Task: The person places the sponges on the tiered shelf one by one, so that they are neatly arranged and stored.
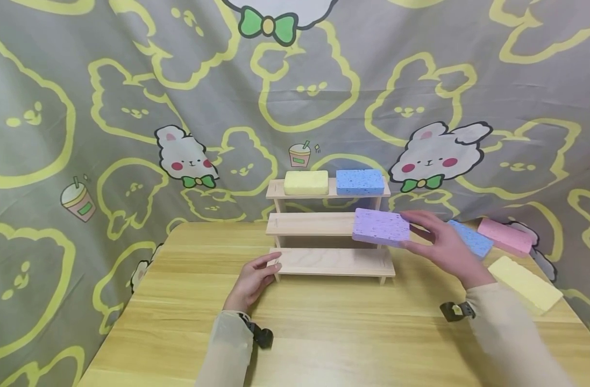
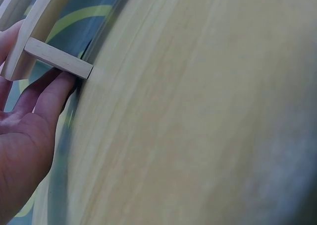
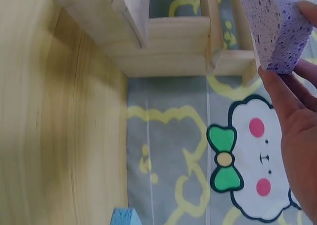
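A three-tier wooden shelf (image 1: 324, 260) stands on the table. My left hand (image 1: 253, 279) grips the left end of its lowest tier; in the left wrist view the fingers (image 2: 52, 98) reach behind a short leg and the thumb lies over the board. My right hand (image 1: 442, 242) pinches a purple sponge (image 1: 381, 226) by its right end, in front of the right part of the middle tier. On the top tier a yellow sponge (image 1: 306, 183) and a blue sponge (image 1: 360, 182) sit side by side. The right wrist view shows the purple sponge (image 3: 282, 31) between thumb and fingers.
Right of the shelf lie another blue sponge (image 1: 471, 239), a pink sponge (image 1: 505, 236) and another yellow sponge (image 1: 525, 284), partly behind the right arm. A patterned curtain (image 1: 217, 97) hangs behind the wooden table (image 1: 178, 306).
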Motion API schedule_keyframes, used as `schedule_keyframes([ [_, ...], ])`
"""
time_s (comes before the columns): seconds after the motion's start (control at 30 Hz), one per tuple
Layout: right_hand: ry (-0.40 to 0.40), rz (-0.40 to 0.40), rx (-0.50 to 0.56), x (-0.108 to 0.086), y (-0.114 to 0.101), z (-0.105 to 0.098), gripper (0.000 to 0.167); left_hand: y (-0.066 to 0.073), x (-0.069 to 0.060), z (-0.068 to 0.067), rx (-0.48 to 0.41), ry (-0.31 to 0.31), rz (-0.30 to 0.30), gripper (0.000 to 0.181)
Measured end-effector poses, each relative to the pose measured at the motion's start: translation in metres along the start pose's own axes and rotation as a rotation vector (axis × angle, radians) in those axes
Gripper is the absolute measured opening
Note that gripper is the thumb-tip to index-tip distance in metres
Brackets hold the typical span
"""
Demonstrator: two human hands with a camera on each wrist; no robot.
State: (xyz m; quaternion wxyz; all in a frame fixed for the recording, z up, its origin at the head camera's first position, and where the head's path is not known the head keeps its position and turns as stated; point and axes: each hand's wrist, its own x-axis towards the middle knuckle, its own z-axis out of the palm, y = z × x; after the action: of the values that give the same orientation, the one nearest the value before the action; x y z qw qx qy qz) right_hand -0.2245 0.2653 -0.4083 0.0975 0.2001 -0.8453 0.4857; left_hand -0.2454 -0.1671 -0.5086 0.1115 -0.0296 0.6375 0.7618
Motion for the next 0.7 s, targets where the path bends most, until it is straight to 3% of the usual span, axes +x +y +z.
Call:
schedule_keyframes([
  [0.5,-0.044,-0.041,0.067,0.031,-0.009,0.031,0.061,0.003,0.003,0.000,-0.003,-0.014,0.000,0.040],
  [0.7,-0.080,0.012,0.077,0.039,-0.010,0.040,0.062,0.001,0.000,0.001,0.003,-0.003,-0.009,0.040],
])
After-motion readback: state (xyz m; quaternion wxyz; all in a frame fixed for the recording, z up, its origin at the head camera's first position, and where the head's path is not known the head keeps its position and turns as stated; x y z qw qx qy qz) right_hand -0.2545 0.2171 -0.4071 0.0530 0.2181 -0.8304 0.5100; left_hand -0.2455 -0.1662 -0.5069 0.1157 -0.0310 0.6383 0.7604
